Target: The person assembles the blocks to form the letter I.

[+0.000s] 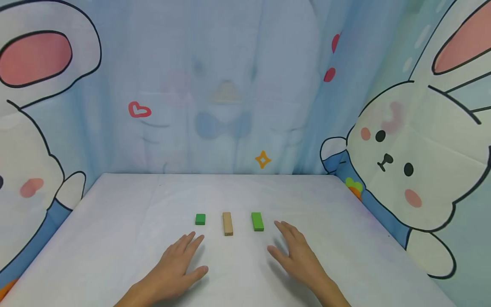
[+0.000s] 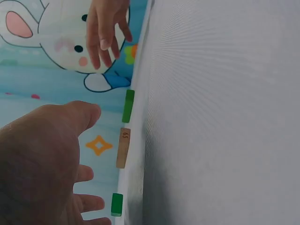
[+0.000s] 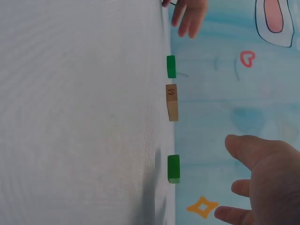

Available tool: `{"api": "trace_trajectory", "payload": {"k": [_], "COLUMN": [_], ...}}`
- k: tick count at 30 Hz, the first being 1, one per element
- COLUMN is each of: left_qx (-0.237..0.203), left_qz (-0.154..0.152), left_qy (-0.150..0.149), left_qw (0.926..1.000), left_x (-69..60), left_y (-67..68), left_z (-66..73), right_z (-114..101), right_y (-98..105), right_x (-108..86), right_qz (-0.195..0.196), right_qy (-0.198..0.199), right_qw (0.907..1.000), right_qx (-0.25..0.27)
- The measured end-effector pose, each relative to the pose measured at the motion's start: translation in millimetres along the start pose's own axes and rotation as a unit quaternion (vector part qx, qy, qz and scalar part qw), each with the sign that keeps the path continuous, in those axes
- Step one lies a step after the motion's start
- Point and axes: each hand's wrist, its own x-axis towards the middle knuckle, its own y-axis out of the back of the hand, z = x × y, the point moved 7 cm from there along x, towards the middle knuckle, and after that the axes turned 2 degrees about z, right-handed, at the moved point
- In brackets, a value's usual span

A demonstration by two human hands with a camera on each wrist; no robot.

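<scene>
Three small blocks stand in a row on the white table: a short dark green block (image 1: pixel 200 219), a longer natural wood block (image 1: pixel 227 224) and a lighter green block (image 1: pixel 257 221). In the left wrist view the wood block (image 2: pixel 123 147) bears a dark printed mark like "65". My left hand (image 1: pixel 174 268) hovers just below the dark green block, fingers spread, holding nothing. To the right of the lighter green block is my right hand (image 1: pixel 297 256), thumb apart from the fingers, also holding nothing. Neither hand touches a block.
The white-covered table (image 1: pixel 134 213) runs back to a light blue curtain (image 1: pixel 184 85). Cartoon rabbits are printed on the fabric, one on the left and one rabbit (image 1: pixel 414 157) on the right, beside the table's edges.
</scene>
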Motion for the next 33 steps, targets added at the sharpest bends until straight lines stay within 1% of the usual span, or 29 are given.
{"api": "trace_trajectory", "payload": {"k": [3, 9, 20, 24, 28, 33], "left_qx": [0.002, -0.009, -0.023, -0.02, -0.023, -0.026], "left_qz": [0.007, 0.024, 0.027, 0.029, 0.031, 0.026], "left_qy": [0.0, -0.013, -0.016, -0.018, -0.015, -0.009], "left_qw": [1.0, 0.9996, 0.9992, 0.9992, 0.9991, 0.9993], "left_x": [2.6, 9.0, 15.0, 16.1, 18.0, 21.2], "left_y": [-1.2, -2.1, -5.4, -6.1, -6.8, -10.1], "left_z": [-0.5, 3.5, 7.6, 7.8, 8.4, 9.1], "right_z": [-2, -5, -6, -6, -6, -6], "right_y": [-1, -2, -10, -13, -14, -16], "right_x": [3.6, 10.6, 20.0, 21.7, 23.1, 24.4], "right_qz": [0.011, 0.029, 0.014, 0.011, 0.014, 0.021], "right_qy": [0.004, 0.018, -0.004, -0.009, -0.008, -0.004], "right_qw": [0.9999, 0.9994, 0.9999, 0.9999, 0.9999, 0.9998], "right_qx": [-0.003, -0.001, -0.004, -0.006, -0.003, -0.002]}}
